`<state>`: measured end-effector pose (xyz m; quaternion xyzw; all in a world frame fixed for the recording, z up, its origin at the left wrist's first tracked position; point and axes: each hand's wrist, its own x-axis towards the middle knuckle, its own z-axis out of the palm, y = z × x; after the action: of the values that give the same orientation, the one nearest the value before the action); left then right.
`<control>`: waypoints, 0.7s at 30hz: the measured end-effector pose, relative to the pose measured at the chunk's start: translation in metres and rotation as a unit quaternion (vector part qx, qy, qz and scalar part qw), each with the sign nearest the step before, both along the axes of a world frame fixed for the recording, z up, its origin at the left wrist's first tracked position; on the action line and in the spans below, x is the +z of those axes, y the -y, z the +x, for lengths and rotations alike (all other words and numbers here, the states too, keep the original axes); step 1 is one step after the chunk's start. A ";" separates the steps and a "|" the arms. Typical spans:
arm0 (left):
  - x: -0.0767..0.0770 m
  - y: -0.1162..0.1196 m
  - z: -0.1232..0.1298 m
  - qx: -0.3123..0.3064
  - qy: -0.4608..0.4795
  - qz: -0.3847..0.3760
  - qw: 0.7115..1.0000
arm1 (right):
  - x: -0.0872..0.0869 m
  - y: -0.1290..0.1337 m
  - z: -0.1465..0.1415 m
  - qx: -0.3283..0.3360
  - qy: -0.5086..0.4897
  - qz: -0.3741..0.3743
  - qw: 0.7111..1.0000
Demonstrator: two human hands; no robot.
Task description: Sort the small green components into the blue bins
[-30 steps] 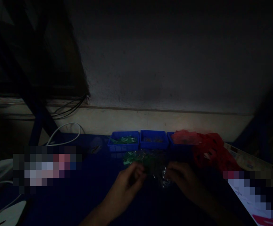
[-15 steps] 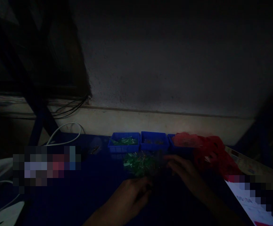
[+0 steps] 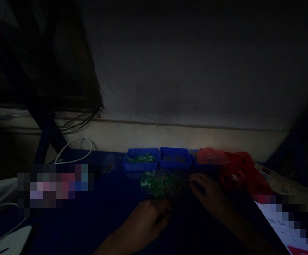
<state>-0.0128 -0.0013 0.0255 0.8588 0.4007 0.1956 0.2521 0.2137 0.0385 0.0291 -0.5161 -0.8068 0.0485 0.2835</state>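
Note:
A pile of small green and metallic pieces (image 3: 156,183) lies on the dark blue table, seemingly in or on clear plastic. My left hand (image 3: 145,221) is just in front of the pile, its fingers curled and pressed together; whatever they hold is too dark to make out. At the pile's right edge is my right hand (image 3: 207,191), with thumb and fingertips close together near the clear plastic. What lies between its fingertips cannot be made out.
Behind the pile stand a blue bin with green pieces (image 3: 141,167) and a blue bin with small parts (image 3: 174,165). Red netting (image 3: 239,170) covers part of a third bin. A white sheet (image 3: 281,226) lies right, a white cable (image 3: 74,161) left.
My right hand's fingers have bent more, opening a gap below the forefinger. My left hand has hardly moved. The whole view has shifted slightly.

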 end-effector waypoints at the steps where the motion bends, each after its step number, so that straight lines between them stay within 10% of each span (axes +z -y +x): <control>1: 0.000 0.000 0.000 -0.002 -0.010 0.011 1.000 | 0.000 -0.006 0.003 -0.017 0.014 0.013 1.000; 11: 0.000 -0.001 -0.002 -0.021 -0.036 0.047 0.998 | 0.016 -0.078 -0.002 -0.064 0.190 0.040 0.979; 21: 0.000 -0.002 -0.003 -0.023 -0.041 0.030 0.998 | 0.017 -0.078 -0.019 0.008 0.164 0.046 0.985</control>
<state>-0.0154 0.0012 0.0260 0.8824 0.3845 0.1662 0.2143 0.1949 0.1162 0.0460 -0.4975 -0.8476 -0.0714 0.1702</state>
